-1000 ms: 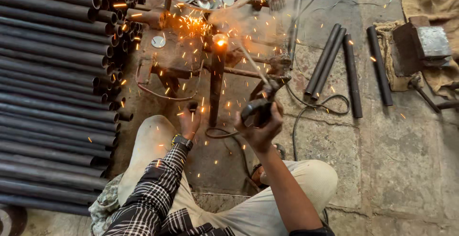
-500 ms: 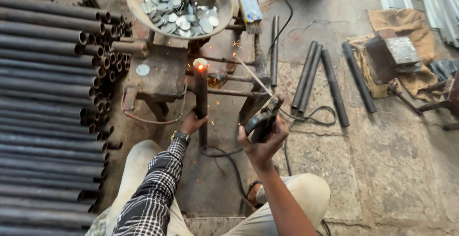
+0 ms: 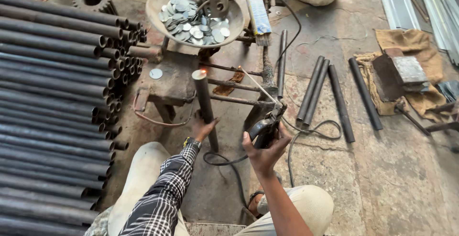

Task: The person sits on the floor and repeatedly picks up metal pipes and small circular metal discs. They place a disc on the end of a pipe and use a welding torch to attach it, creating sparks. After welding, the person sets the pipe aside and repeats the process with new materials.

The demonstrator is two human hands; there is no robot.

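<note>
My left hand (image 3: 202, 128) grips a dark steel pipe (image 3: 205, 107) that leans up from the floor against a low metal stand (image 3: 174, 80). A round disc caps the pipe's top end, and a spot beside it glows orange. My right hand (image 3: 264, 150) holds a welding electrode holder (image 3: 267, 125) by its handle. Its thin rod (image 3: 258, 85) points up and left, with the tip a short way right of the glowing spot. A black cable (image 3: 306, 135) runs from the holder across the floor.
A large stack of dark pipes (image 3: 52, 107) fills the left side. A metal bowl of round discs (image 3: 196, 14) sits behind the stand. Several loose pipes (image 3: 330, 95) lie on the floor at right, near a steel block on sacking (image 3: 401, 73).
The sparks and bright arc have stopped; only a small glow remains at the pipe's top. The rod has pulled back from the weld. My view has shifted forward, showing the bowl fully.
</note>
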